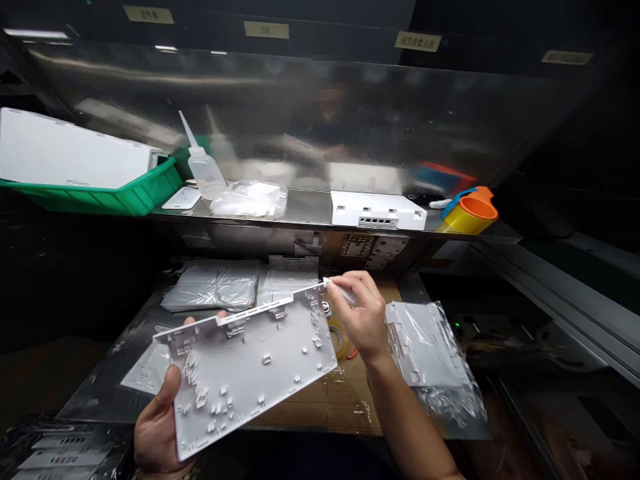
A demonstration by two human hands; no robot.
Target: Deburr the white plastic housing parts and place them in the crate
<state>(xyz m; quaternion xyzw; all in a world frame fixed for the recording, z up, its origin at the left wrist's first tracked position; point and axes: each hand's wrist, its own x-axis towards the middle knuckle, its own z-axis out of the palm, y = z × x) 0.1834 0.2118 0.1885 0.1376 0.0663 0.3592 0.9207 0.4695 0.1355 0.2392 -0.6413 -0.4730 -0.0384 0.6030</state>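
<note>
A white plastic housing panel (255,353), its inner side with clips and ribs facing up, is tilted above the table. My left hand (163,413) grips its left end, thumb on the inner face and fingertips showing behind the far edge. At the panel's upper right corner, my right hand (363,310) pinches a small white piece (345,291), which touches or nearly touches the edge; its exact form is partly hidden by the fingers. Below the panel lies cardboard (305,410), with a tape roll (338,338) beside the corner.
Bagged panels (215,283) lie at the table's back left, and more wrapped panels (425,343) at the right. The shelf holds a green bin (145,193), a squeeze bottle (205,173), a plastic bag (250,199), a white housing (377,210) and a yellow tape roll (467,213).
</note>
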